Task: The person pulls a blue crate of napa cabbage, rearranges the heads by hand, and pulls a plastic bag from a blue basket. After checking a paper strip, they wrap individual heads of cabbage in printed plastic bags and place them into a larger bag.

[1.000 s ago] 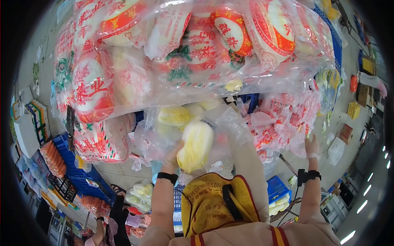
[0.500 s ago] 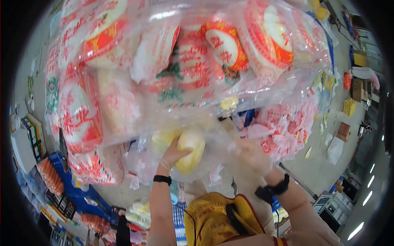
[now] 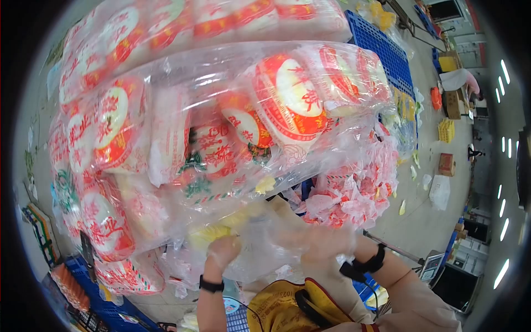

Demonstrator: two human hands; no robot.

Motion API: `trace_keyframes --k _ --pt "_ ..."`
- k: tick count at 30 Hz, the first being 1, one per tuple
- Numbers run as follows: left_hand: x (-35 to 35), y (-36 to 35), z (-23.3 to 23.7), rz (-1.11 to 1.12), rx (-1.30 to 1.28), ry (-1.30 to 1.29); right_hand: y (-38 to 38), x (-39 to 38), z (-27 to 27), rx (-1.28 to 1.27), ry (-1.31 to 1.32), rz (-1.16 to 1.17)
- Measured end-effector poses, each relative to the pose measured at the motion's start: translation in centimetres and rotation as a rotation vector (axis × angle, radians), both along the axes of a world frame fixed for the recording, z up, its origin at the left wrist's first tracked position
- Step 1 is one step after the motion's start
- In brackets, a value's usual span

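Observation:
Near the middle, my left hand (image 3: 224,250) is closed at the edge of the clear plastic film (image 3: 260,243), its grip too small to make out. Just above it, a pale yellow cabbage (image 3: 213,232) lies partly under the film. My right hand (image 3: 321,240) is smeared by motion to the right of the film, so its fingers cannot be read. Beyond both hands, a large clear plastic wrap covers red-and-white printed bags (image 3: 290,99) of produce.
Crumpled pink-and-white bags (image 3: 359,185) are heaped to the right. A blue pallet (image 3: 381,52) stands behind. A dark-handled tool (image 3: 87,254) is at the left by the bags. The yellow apron (image 3: 287,304) is below. Farther right, a person bends beside boxes (image 3: 453,104).
The view has shifted, showing more of the pile. My left hand has left the cabbage it held and is now closed at the film. My right hand is still blurred.

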State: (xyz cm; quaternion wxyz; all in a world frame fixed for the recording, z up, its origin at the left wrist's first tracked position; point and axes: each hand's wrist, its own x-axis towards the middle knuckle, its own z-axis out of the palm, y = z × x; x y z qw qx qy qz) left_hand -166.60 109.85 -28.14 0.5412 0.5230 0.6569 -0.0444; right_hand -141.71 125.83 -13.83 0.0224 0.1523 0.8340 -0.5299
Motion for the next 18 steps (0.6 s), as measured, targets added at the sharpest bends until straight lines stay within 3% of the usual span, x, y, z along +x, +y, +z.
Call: trace_keyframes --k 1,4,5,7,8,9,10,12,14,15,17,18 --pt "-1.2 1.3 4.6 -0.042 -0.041 -0.115 2.4 -0.3 1.0 -0.031 -0.064 -0.260" --pt "-3.6 8.1 12.8 0.394 0.195 -0.372 9.6 -0.2 1.7 -0.047 -0.275 -0.944" --pt "-4.2 11.2 13.8 0.497 0.341 -0.431 11.4 -0.4 0.8 -0.050 -0.267 -0.955" --pt "-3.0 19.0 15.6 0.614 0.682 -0.297 13.8 -2.4 -1.2 -0.805 0.089 -1.378" --pt "-3.1 21.8 14.8 0.377 0.958 0.011 13.8 -3.4 -1.4 -0.812 0.096 -1.381" --pt "-3.1 24.4 13.2 0.118 1.208 0.324 13.9 -4.9 -1.0 -0.976 0.256 -1.318" --pt "-3.1 27.4 10.9 0.118 1.288 0.385 14.0 -5.9 -0.8 -1.135 0.414 -1.245" --pt "-3.6 31.7 7.4 0.113 1.368 0.446 14.4 -6.4 -1.1 -1.207 0.451 -1.209" --pt "-3.4 34.1 8.4 0.773 0.652 -0.709 14.5 -6.3 -1.5 -1.277 0.491 -1.184" --pt "-2.5 33.2 8.9 0.762 0.639 -0.708 14.2 -6.1 -1.8 -1.314 0.561 -1.216" --pt "0.2 29.5 17.3 0.883 0.718 -0.919 13.4 -5.3 -2.4 -1.362 0.634 -1.250" --pt "-0.1 27.4 15.7 0.881 0.705 -0.905 12.7 -4.6 -2.6 -1.438 0.697 -1.233"
